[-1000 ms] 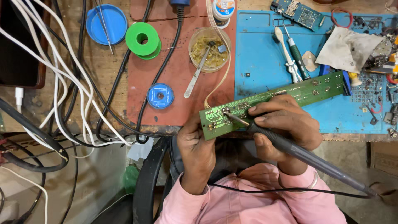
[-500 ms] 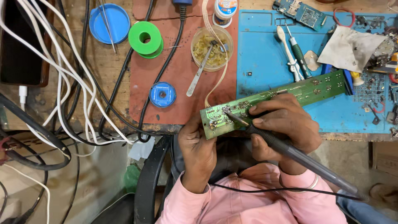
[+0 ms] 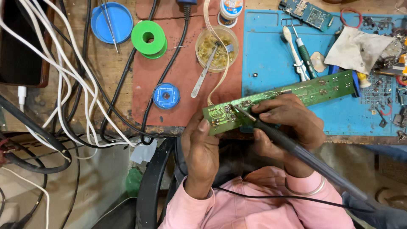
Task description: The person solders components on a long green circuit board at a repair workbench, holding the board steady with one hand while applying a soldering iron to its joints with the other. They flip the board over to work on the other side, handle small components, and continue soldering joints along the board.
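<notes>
A long green circuit board lies slanted across the bench edge, from the red mat to the blue mat. My left hand grips its near left end, thumb on top. My right hand holds a dark soldering iron like a pen. The iron's metal tip touches the board's left part, near several solder joints. A cream ribbon wire runs from that end of the board up past the flux jar.
On the red mat sit a flux jar with a metal tool, a green solder spool and a small blue spool. Screwdrivers, a rag and small parts lie on the blue mat. Cables cover the left.
Hands, iron and board hold nearly the same pose. The view has shifted slightly.
</notes>
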Demonstrator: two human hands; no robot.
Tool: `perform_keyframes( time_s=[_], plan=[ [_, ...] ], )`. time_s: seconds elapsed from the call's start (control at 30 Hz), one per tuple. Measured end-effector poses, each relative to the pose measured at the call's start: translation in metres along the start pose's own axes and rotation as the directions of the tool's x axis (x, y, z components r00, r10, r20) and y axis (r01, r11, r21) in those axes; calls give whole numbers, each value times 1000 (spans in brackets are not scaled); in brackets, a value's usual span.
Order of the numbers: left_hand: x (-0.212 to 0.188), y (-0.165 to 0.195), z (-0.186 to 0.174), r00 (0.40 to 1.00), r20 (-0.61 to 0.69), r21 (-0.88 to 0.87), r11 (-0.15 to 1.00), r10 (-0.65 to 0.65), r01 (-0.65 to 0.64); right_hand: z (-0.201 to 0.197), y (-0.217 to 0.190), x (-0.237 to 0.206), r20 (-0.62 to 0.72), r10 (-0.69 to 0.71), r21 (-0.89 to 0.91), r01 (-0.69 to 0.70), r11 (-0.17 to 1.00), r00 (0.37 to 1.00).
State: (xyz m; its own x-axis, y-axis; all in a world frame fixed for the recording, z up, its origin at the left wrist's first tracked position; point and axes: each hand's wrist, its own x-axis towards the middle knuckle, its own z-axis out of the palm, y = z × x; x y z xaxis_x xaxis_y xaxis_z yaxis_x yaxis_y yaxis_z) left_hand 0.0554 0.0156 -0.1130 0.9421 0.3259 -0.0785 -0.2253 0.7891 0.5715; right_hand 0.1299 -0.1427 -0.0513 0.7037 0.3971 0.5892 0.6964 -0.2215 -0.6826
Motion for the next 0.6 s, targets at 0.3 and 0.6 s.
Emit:
perform_keyframes(
  time_s=[0.3,0.6],
  plan=[
    [-2,-3,-5,1000,-23,22,1000,-18,19,0,0,-1,5,11,-38,-11,999,1000],
    [-2,-3,-4,1000,-19,0,1000,-13,13,1,3,-2,-26,-10,-48,9,999,1000]
  ],
)
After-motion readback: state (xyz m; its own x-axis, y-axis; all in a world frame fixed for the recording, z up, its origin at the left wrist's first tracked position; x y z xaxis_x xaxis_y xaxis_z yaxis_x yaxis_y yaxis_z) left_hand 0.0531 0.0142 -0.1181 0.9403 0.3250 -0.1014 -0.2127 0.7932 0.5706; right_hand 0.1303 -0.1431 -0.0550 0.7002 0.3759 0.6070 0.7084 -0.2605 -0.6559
